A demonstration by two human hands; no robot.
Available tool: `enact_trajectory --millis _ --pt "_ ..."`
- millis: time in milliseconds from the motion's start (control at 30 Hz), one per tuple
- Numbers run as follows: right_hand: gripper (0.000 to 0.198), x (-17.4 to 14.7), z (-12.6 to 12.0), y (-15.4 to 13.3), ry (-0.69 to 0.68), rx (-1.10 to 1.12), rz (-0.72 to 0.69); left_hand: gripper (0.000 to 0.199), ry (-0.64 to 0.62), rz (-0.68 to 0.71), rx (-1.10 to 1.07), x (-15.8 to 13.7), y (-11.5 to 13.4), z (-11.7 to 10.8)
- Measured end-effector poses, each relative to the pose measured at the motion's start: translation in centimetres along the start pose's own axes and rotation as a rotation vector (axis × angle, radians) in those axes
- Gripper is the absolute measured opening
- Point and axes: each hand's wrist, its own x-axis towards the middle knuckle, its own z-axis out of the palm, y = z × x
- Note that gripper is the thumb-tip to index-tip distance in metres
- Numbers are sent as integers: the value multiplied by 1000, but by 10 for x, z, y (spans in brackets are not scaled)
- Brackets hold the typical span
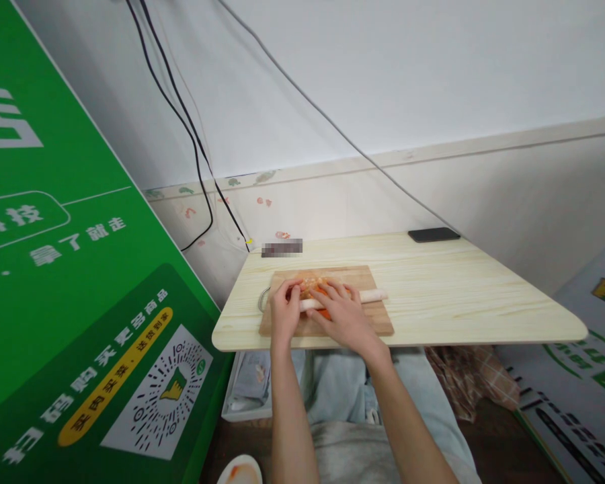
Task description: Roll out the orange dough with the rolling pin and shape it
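Note:
A pale wooden rolling pin (pixel 374 296) lies slantwise over a shiny orange packet (pixel 325 313) on a wooden cutting board (pixel 370 277). My right hand (pixel 345 314) rests across the pin, fingers on its far side and thumb on its near side. At the packet's left edge, my left hand (pixel 285 306) has its fingers bent and the thumb drawn in against it, beside the pin's left end. Both hands cover much of the packet, so what it contains is hard to make out.
The board sits on a pale wood-grain table (pixel 464 289) with a metal handle (pixel 263 300) at its left. A black phone (pixel 433 234) and a blurred-out object (pixel 282 248) lie along the back edge. Left stands a green sign (pixel 105 282); below are a storage box (pixel 247 411) and a stained white dish (pixel 240 470).

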Motion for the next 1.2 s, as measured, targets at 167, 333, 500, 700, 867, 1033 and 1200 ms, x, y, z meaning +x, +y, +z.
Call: enact_trajectory --millis 167,333,500,700,867,1033,1200 --pt "43 4 5 -4 80 -21 18 22 8 2 -9 1 0 1" --pt "42 9 10 -6 143 -29 52 22 11 12 7 1 0 1" --pt "43 13 11 -9 153 -45 91 21 7 20 -2 3 -1 1" --pt "43 10 6 -10 92 -44 84 21 1 16 -4 3 -1 1" --pt "48 -3 -2 -10 0 -43 48 22 5 16 -8 2 2 1" --pt "55 -9 -5 -11 -39 -26 43 22 0 24 -3 1 2 0" --pt "54 -1 3 -14 17 -57 95 21 6 -2 -9 1 1 1"
